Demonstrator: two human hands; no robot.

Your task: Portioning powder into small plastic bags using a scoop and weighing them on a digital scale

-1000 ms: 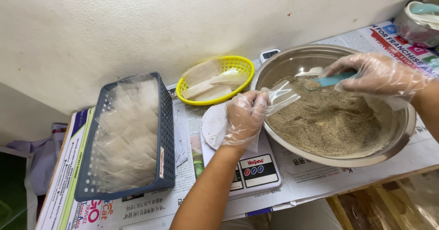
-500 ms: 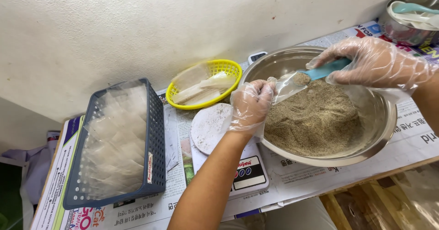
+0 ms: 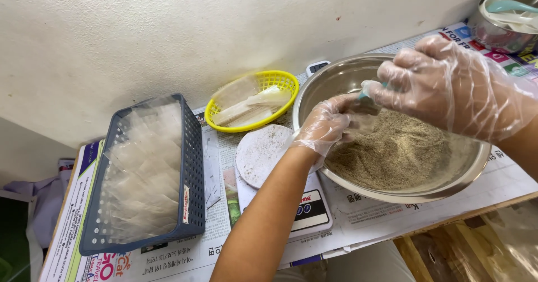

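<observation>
Teal spoon (image 3: 365,93) now pinched in right hand (image 3: 454,86), moved from bowl's far rim to left hand (image 3: 325,126), whose fingers close on clear small bag above powder in steel bowl (image 3: 392,189), near table's front edge: filling begun

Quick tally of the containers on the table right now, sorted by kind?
Metal bowls: 2, the large bowl of brown powder under both hands and a small bowl at the far right.
Plastic baskets: 2, the blue basket of clear bags and the yellow basket.
Total: 4
</observation>
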